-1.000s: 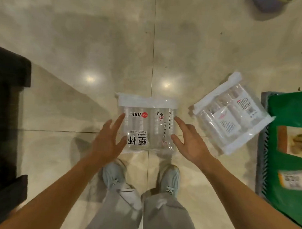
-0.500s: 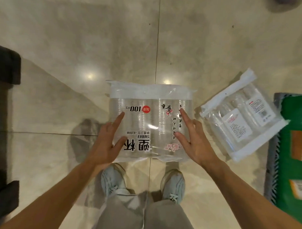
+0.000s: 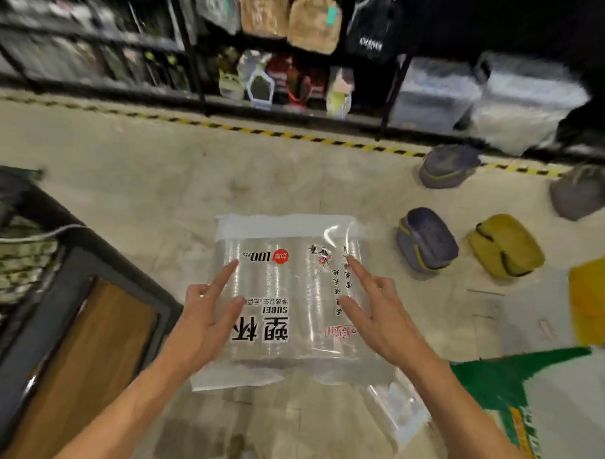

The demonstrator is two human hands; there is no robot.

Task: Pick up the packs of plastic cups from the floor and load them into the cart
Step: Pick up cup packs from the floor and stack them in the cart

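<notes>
Pack of plastic cups point(image 3: 286, 273), qty 1 in hand, is carried flat, print side up, apparently clear of the floor point(image 3: 159, 176). Left hand point(image 3: 201, 325) grips its left edge and right hand point(image 3: 383, 321) its right edge. On each, forefinger and thumb lie straight on the top face; the remaining fingers pass under the film, out of sight, so cannot confirm their set. Two-sided hold judged necessary: the pack is wide, soft-walled and slick, and a one-edge grip would let it sag. Second pack point(image 3: 397, 414), qty 1, lies on the floor just below-right of the held pack, partly hidden by it and the right forearm; not yet collected. Cart point(image 3: 84, 345), qty 1, dark frame w/ wooden deck, stands near, to the left of the held pack. It is the probable destination, hence the load held level for a sideways transfer. Beyond-right of the held pack, on the floor: 3 grey lunch bags point(image 3: 427, 239) and 1 mustard lunch bag point(image 3: 506, 245). Green sack point(image 3: 515, 377), qty 1, sits below-right of the held pack. Shelving point(image 3: 282, 88) w/ hung bags runs well beyond the held pack; blurred, contents not countable.
</notes>
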